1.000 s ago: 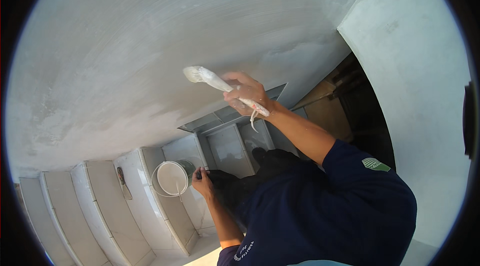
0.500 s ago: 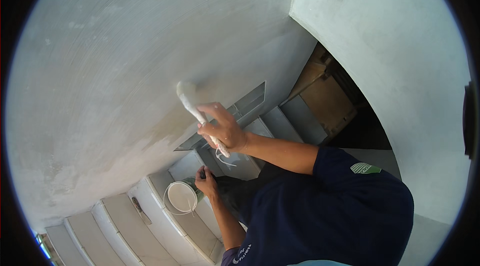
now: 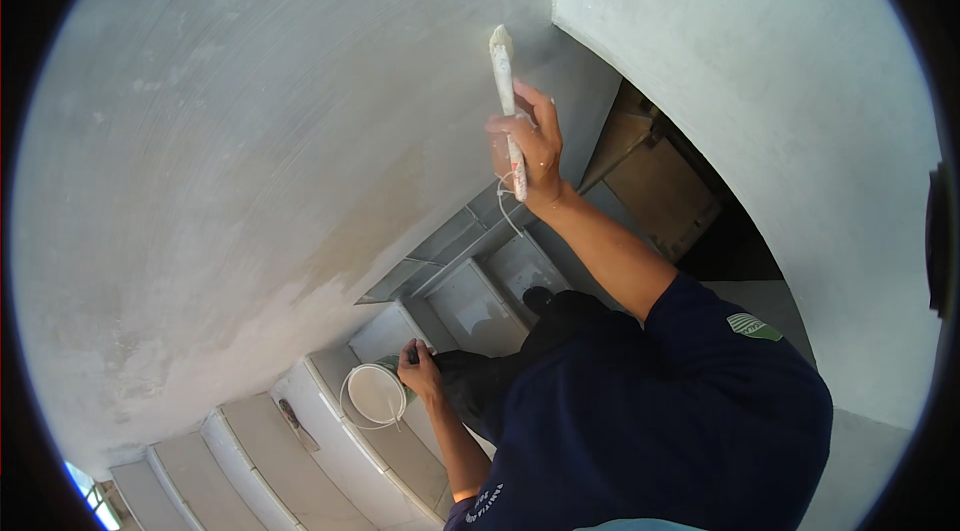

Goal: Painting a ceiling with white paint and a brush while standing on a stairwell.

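Note:
My right hand (image 3: 537,146) is closed round the white, paint-spattered handle of a paintbrush (image 3: 503,76). A thin white loop dangles from the handle's end. The bristles point up and lie at the grey-white wall (image 3: 300,131), close to its inner corner. Lower down, my left hand (image 3: 418,369) is closed at my knee, with something small and dark between its fingers that I cannot make out. Right beside it stands a small bucket (image 3: 377,396) with pale paint inside and a thin bail handle hanging over its front.
Tiled stairs (image 3: 255,441) run from lower left up to the middle right. A flat scraper-like tool (image 3: 296,423) lies on one step. A curved white wall (image 3: 760,81) edges a dark opening at right, with brown boxes (image 3: 665,193) in it.
My right hand has carried the paintbrush up and to the right along the wall, toward the corner. My left hand stays beside the bucket. The view has shifted slightly.

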{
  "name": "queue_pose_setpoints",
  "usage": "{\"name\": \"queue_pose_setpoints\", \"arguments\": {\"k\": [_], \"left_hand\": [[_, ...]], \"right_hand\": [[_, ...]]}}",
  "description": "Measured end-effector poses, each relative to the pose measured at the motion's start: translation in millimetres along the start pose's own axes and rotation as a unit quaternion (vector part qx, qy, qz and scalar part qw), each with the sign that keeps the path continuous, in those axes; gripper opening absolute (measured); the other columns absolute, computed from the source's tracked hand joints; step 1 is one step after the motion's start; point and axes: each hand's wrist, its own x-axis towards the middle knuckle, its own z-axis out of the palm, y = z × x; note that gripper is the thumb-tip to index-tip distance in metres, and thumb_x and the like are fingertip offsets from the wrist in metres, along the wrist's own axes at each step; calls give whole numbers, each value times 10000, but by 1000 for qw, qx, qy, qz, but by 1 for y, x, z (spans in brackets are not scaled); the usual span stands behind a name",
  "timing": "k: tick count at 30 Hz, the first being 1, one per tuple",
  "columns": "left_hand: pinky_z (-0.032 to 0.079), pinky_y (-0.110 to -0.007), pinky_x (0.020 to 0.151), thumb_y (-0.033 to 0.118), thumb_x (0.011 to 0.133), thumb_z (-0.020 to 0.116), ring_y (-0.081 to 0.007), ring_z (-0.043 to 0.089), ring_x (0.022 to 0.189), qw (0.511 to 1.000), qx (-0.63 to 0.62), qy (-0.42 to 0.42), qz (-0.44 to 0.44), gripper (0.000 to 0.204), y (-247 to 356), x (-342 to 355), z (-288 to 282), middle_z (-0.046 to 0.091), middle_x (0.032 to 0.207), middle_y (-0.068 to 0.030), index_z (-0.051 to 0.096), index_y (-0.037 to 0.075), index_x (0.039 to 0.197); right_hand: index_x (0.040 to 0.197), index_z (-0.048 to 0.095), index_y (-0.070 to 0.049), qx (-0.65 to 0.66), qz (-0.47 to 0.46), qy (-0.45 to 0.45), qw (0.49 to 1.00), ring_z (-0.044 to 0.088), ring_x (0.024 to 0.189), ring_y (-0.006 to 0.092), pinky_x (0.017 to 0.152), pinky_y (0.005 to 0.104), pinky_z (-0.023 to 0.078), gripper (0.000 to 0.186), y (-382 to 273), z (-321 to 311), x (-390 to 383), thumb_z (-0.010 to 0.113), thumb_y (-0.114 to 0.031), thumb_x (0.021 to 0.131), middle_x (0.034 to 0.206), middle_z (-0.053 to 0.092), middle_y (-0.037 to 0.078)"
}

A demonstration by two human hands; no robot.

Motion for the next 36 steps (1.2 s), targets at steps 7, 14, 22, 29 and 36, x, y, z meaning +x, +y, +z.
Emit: {"name": "queue_pose_setpoints", "arguments": {"k": [7, 14, 22, 29, 36], "left_hand": [[460, -253, 576, 192, 900, 688, -106, 588, 604, 996, 14, -22, 83, 272, 9, 5, -17, 683, 697, -83, 681, -38, 1044], [509, -279, 656, 198, 897, 676, -141, 637, 640, 999, 8, 34, 12, 286, 10, 15, -51, 675, 681, -77, 692, -58, 1023], [494, -254, 532, 148, 916, 660, -147, 623, 614, 975, -191, 37, -105, 216, -61, 20, -130, 694, 768, -92, 668, -28, 1042], [462, -250, 414, 129, 920, 654, -151, 607, 585, 886, -384, 76, -249, 179, -102, 18, -163, 687, 832, -114, 632, 6, 1049], [431, -249, 397, 142, 919, 662, -142, 588, 564, 890, -402, 82, -198, 188, -84, 42, -163, 687, 821, -100, 636, 26, 1065]], "right_hand": [[723, 554, -38, 351, -102, -197, 910, 614, 1079, 339, 908, 413, 546, 142, -221, 89, -32, 657, -111, 789, 1181, 579, 208], [866, 661, -40, 367, 45, -216, 904, 662, 831, 197, 697, 283, 540, 157, -109, 49, 19, 700, 74, 765, 1196, 629, 158], [852, 591, -25, -15, 17, 23, 999, 633, 981, 320, 820, 379, 539, 147, -77, 5, 5, 651, 107, 832, 1140, 576, 221], [799, 648, -86, 157, -55, -128, 978, 574, 940, 372, 739, 421, 498, 156, -297, 146, -89, 756, -35, 698, 1117, 500, 234], [834, 603, -46, 472, -106, -290, 825, 586, 872, 295, 725, 379, 535, 228, -358, 230, -82, 727, 14, 651, 1134, 538, 150]]}}
